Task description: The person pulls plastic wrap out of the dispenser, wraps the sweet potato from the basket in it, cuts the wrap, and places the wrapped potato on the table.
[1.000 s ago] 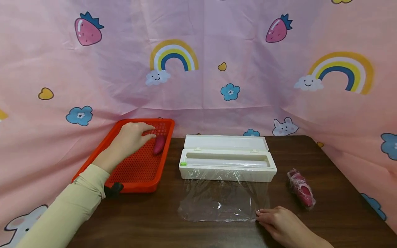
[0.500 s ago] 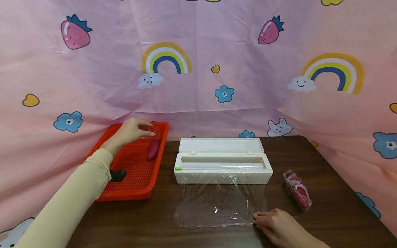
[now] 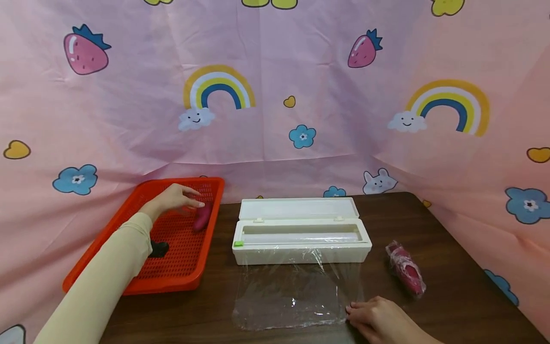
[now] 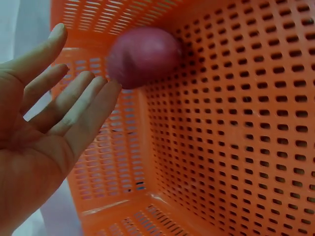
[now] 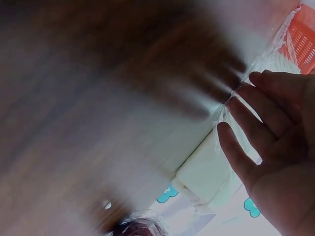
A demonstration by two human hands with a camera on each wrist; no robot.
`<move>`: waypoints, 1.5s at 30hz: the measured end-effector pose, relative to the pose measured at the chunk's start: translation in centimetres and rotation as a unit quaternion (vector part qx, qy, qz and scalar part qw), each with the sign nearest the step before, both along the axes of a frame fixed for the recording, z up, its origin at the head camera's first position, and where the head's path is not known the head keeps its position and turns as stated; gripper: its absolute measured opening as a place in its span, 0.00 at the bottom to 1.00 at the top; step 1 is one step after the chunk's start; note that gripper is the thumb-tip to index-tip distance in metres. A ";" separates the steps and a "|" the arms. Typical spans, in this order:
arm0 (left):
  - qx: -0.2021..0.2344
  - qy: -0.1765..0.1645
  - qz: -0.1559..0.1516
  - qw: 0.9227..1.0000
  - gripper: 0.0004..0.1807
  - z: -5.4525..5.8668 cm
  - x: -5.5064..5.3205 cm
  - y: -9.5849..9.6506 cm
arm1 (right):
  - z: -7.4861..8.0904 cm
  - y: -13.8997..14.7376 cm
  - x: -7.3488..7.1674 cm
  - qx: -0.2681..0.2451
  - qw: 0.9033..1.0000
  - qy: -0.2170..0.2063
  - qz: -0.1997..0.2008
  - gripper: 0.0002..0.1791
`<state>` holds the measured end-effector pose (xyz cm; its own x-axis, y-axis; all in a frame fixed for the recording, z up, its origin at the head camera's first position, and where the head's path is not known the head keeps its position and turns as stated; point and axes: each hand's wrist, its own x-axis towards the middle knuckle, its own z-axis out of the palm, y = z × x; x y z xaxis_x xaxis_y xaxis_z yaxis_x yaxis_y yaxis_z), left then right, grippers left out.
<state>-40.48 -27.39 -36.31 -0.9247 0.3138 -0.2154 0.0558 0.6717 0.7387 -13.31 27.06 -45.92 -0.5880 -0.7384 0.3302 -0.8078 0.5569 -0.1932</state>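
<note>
My left hand [image 3: 172,198] reaches into the red plastic basket [image 3: 193,282], fingers spread and relaxed. Its fingertips are right at a purple-red sweet potato [image 3: 203,216] by the basket's right wall. In the left wrist view the sweet potato [image 4: 145,56] lies just beyond the fingertips, with nothing held in the palm. My right hand [image 3: 380,317] pinches the near right corner of a sheet of cling film [image 3: 296,296] between thumb and fingers. The film runs over the front of a white cling film box [image 3: 301,255], whose lid stands open with the roll inside.
A sweet potato wrapped in film [image 3: 406,268] lies on the dark wooden table [image 3: 447,306] to the right. A green slider [image 3: 238,243] sits at the box's left end. A patterned cloth [image 3: 275,119] hangs behind the table.
My left hand has lowered further into the basket, closer to the sweet potato. The right hand keeps its pinch on the film corner. The head view has shifted, moving the scene left and down.
</note>
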 end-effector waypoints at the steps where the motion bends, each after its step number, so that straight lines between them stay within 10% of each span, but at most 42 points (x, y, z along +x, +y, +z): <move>1: -0.005 -0.003 0.001 1.000 0.37 -0.1 0.0 0.0 | 0.1 0.0 0.0 0.001 1.000 -0.002 0.002 0.08; 13: -0.058 -0.036 0.018 0.997 0.47 -1.0 -0.6 0.7 | 0.1 0.1 -0.2 0.037 0.999 -0.004 0.004 0.07; 22: -0.078 -0.055 0.008 0.995 0.53 -2.0 -1.0 1.1 | -5.0 2.2 -1.4 0.036 0.996 -0.073 -0.025 0.13; 33: -0.068 -0.068 0.007 0.995 0.48 -2.6 -1.4 1.7 | 0.6 0.2 -0.6 0.056 0.991 -0.119 -0.026 0.12; 45: -0.086 -0.062 0.007 0.994 0.39 -3.5 -2.3 1.9 | 0.6 0.0 -0.9 0.046 0.992 -0.115 -0.024 0.11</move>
<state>-42.73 -25.44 -39.86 -0.8912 0.2506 -0.3781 -0.0388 0.7884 0.6139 -14.19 27.07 -45.31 -0.6755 -0.7281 0.1168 -0.7203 0.6178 -0.3154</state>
